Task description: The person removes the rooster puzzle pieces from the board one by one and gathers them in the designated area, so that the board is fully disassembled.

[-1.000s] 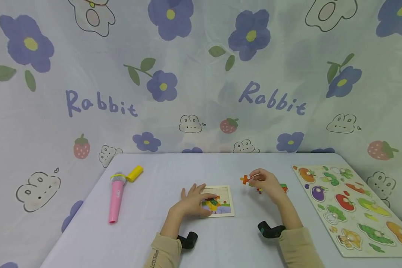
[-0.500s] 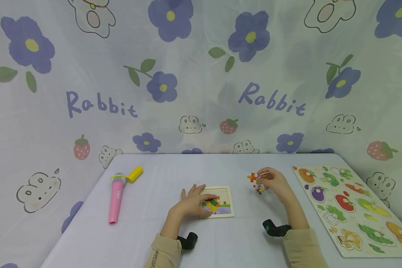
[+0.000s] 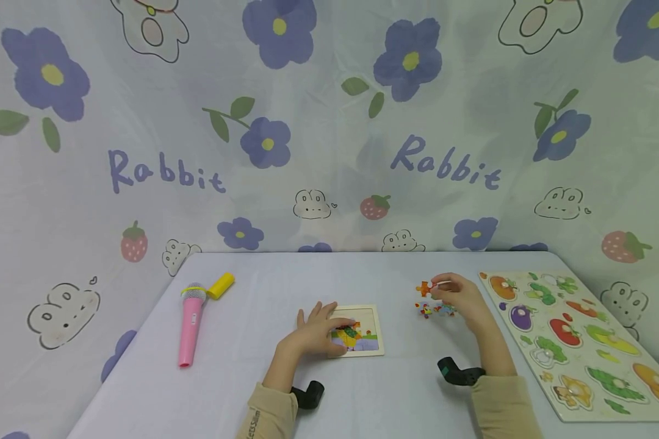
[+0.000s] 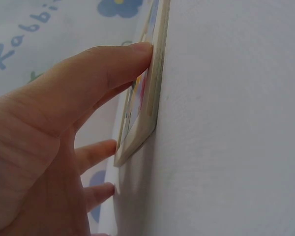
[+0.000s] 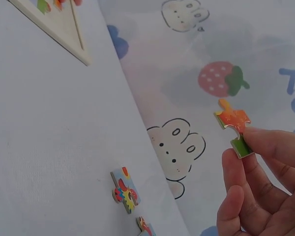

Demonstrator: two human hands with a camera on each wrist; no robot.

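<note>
My left hand (image 3: 314,334) rests on a small wooden jigsaw tray (image 3: 367,314), its other fingers spread past the left edge. In the left wrist view the thumb (image 4: 120,61) presses the tray's near edge. Part of a colourful picture lies inside. Off to the right, my right hand (image 3: 461,299) pinches an orange and green jigsaw piece (image 5: 234,120) between thumb and fingertips, held above the table. Below that hand lie a loose jigsaw piece (image 5: 124,189) and a second jigsaw piece (image 5: 146,227), cut off by the frame's lower edge.
A board of vegetable pieces (image 3: 573,341) covers the table's right side. On the left lie a pink toy microphone (image 3: 191,329) and a yellow cylinder (image 3: 221,285). A patterned cloth (image 3: 329,122) hangs behind the white table (image 3: 252,274).
My right hand has moved right with the orange jigsaw piece, and the loose pieces beneath show differently, partly uncovered. The left hand has stayed on the tray.
</note>
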